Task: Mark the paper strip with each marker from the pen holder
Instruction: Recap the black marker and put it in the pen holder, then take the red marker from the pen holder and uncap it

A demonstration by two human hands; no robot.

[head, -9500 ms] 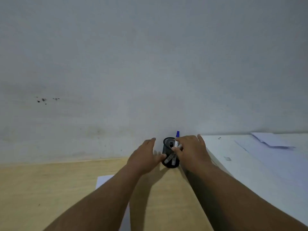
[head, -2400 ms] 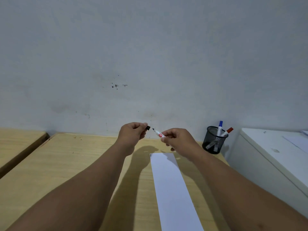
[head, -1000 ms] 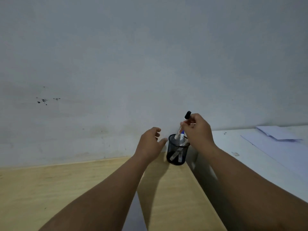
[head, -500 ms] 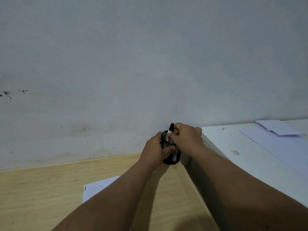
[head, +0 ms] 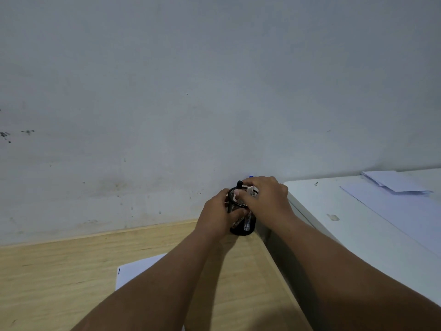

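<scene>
Head view, hands at the pen holder. The black mesh pen holder (head: 241, 219) stands upright on the wooden desk (head: 59, 271), at its far right corner, against the wall (head: 214, 91) and just beside the white cabinet (head: 358, 235). The left hand (head: 218, 217) is wrapped around the holder's left wall, thumb across the mesh, bracing it. The right hand (head: 265, 198) is curled over the holder's mouth, its fingers closed on a black-capped marker (head: 239, 185); only the cap and a short length of white barrel show past the fingers. This marker's long axis runs near upright, cap up and leaning slightly left, its lower end down inside the holder; from this view alone it cannot be told whether it is being set in or drawn out. A blue cap (head: 251, 177) peeps above the right hand at the holder's far rim, and pale barrels show through the mesh, leaning.

The paper strip (head: 138, 271) lies flat on the desk, near and to the left of the holder, largely hidden beneath the left forearm; one short dark mark (head: 119, 271) sits at its exposed left edge. The coming move likely turns on the vertical path through the holder's mouth: the marker must travel along its own axis to clear the rim, and the right hand is the nearer to it.
</scene>
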